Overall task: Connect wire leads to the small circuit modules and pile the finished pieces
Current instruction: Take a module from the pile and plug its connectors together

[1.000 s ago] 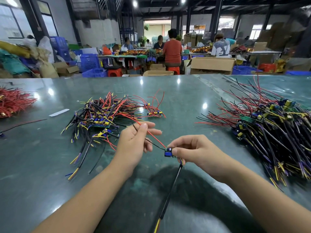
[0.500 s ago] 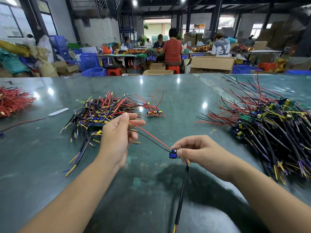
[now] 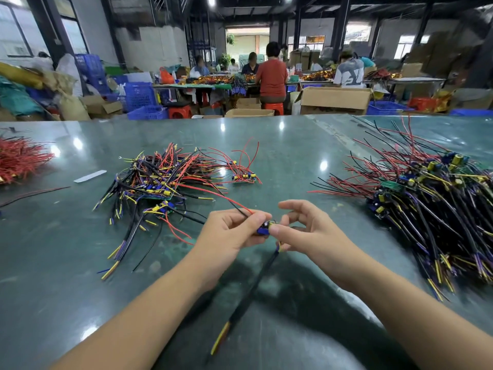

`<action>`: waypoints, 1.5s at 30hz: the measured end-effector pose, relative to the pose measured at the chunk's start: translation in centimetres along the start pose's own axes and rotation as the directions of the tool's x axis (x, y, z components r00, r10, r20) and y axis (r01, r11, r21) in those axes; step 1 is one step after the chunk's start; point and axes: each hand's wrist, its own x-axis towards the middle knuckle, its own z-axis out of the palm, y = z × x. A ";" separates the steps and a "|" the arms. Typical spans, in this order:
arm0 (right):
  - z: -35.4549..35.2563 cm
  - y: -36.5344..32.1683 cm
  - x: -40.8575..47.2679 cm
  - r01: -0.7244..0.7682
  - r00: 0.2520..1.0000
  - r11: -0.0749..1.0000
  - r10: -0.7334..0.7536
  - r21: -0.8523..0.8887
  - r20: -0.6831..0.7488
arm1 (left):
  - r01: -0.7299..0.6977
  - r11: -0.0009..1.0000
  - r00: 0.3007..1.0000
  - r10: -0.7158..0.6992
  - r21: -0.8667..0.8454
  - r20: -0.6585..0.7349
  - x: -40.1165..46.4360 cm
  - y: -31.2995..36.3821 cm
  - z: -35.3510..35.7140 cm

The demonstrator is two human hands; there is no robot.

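Head-worn wide-angle view, facing forward and down.
It looks close over a green table (image 3: 266, 145), with the workshop beyond.

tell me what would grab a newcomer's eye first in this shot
Most striking are the two bare hands, left hand and right hand, meeting at centre and pinching a small blue circuit module over the glossy dark green table. A huge tangled heap of red and black wired modules fills the right side, and a smaller tangled pile of red, black and yellow leads lies left of centre.
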 end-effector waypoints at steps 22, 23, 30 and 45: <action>-0.8 -0.3 -0.2 0.141 0.987 0.741 -0.161 -0.656 0.030 | 0.068 0.989 0.994 -0.078 -0.128 -0.075 0.6 0.6 -0.8; -0.7 -0.2 -0.2 0.154 0.984 0.694 -0.176 -0.703 0.043 | 0.092 0.988 0.993 -0.100 -0.124 -0.063 0.6 0.5 -0.8; -0.6 -0.3 -0.5 0.164 0.986 0.723 -0.140 -0.671 0.089 | 0.080 0.996 0.993 -0.082 0.025 0.080 0.0 0.2 -1.0; -1.5 -1.1 -0.6 -0.041 0.918 0.936 0.174 -0.350 0.357 | 0.056 0.989 0.977 -0.082 0.135 0.198 -0.1 1.0 -1.5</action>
